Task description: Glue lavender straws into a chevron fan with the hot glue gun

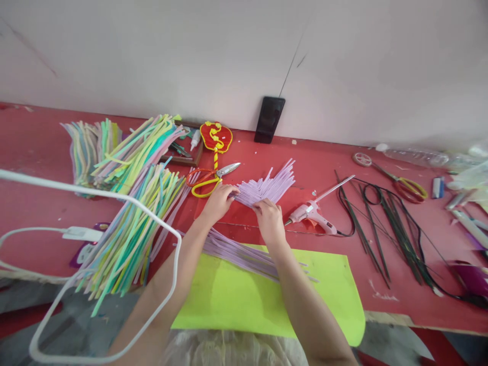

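Note:
Both of my hands work at a woven piece of lilac pipe cleaners [263,187], whose loose ends fan out to the upper right. My left hand [221,199] pinches its left end, and my right hand [267,216] pinches its lower edge. Fingers cover parts of the weave there. Below my hands, a bundle of loose lilac pipe cleaners [244,254] lies across a yellow-green sheet [236,300]. Scissors [213,180] with red and yellow handles lie just beyond my left hand. To the right of my right hand rests a pink glue gun [310,213].
Heaps of multicoloured pipe cleaners [129,234] cover the left, with a white cable [168,229] looping in front. A phone [269,119] leans on the wall beside a red-and-yellow fan-shaped ornament [216,138]. Dark green stems [396,229] and another pair of scissors [409,188] lie right.

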Demonstrator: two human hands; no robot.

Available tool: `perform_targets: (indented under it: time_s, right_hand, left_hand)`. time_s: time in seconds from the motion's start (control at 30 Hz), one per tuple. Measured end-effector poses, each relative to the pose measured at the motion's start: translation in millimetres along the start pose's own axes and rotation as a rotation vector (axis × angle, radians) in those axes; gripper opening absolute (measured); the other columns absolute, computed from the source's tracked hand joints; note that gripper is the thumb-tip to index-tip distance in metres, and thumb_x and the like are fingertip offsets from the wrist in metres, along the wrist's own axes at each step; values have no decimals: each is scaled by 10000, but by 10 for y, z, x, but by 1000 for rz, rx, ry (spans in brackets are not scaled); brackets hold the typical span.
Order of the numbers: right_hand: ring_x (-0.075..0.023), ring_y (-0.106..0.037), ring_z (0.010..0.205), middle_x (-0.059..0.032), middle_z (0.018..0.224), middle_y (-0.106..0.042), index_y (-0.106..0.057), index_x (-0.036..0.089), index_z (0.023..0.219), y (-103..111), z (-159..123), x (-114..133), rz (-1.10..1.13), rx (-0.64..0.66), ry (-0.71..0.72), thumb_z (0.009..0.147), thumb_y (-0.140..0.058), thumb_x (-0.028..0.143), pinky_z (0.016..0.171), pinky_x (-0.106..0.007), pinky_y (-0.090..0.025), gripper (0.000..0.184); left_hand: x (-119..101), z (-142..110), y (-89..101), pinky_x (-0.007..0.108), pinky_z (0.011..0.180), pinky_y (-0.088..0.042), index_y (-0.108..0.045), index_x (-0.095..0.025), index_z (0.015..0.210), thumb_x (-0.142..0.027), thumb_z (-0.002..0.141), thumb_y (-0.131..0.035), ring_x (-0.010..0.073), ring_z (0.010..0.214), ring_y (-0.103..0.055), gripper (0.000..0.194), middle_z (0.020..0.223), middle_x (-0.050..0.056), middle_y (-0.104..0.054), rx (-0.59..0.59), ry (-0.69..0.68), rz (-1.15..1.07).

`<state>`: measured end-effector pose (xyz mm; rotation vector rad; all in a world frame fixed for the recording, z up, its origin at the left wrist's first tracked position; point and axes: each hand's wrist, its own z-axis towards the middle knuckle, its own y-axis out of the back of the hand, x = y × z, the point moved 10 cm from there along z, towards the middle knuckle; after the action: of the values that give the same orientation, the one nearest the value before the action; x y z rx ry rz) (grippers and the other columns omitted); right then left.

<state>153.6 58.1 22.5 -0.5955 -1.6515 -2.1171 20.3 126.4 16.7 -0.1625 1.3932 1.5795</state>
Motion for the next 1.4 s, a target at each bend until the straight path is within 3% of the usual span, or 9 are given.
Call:
perform_targets:
  time_s: [0.23,0.43,0.63,0.7,0.8,0.97,1.27,1.4]
  right_hand:
    - [-194,-628,857,-51,890,-699,-689,198,820,85,2,38,44,-39,15,892,-455,156,838,-348,-371,249]
    - [-175,-638,834,-54,865,-694,-678,200,849,392,-19,13,375,-228,-9,874,-510,271,793,-305,-470,184]
    - [-168,-647,823,-55,856,-682,-632,191,955,405,-37,-108,635,-231,-146,898,-478,357,774,-310,-513,233]
    - [-170,-640,833,-61,872,-681,-634,193,956,412,-30,-78,582,-229,-120,906,-464,344,777,-315,-509,233]
    - [-190,-611,892,-71,921,-674,-669,205,923,419,-24,30,320,-236,-17,906,-472,294,840,-348,-470,217]
    - [-231,-560,945,-77,955,-660,-704,218,973,181,-23,95,-25,-127,42,894,-517,233,854,-378,-404,204]
    - [-227,-511,918,-60,1010,-656,-697,234,994,8,-35,103,-115,-37,53,898,-507,204,794,-358,-347,214]
    - [-226,-510,925,-54,1008,-659,-694,232,993,-2,-32,87,-109,-31,44,901,-502,199,796,-356,-342,216]
  left_hand:
    - [-26,-3,0,457,1003,-406,-593,-191,942,0,760,-504,194,929,-600,278,933,27,-677,-6,-18,26]
    - [-20,-3,-3,460,1029,-386,-596,-198,942,-3,756,-496,186,935,-594,287,940,19,-671,-12,6,37]
    - [-91,4,2,436,1044,-370,-602,-195,959,-5,762,-483,185,970,-585,298,968,30,-648,-22,-14,73]
    - [-99,4,-6,438,1044,-367,-604,-202,954,-12,770,-488,184,970,-584,289,967,25,-646,-17,-18,74]
    - [-102,-1,-1,446,1054,-350,-606,-209,958,-17,783,-493,180,972,-584,283,976,19,-643,-15,-32,74]
    - [-121,-13,25,445,1053,-338,-618,-195,937,-4,792,-477,178,980,-574,278,971,28,-630,-14,-83,58]
    - [-101,-37,-60,435,986,-399,-625,-197,954,-4,787,-506,201,1029,-551,282,1025,45,-598,35,-67,80]
    - [-117,-33,-51,466,1050,-336,-627,-205,930,-21,793,-535,195,1019,-564,248,996,29,-608,51,-72,114]
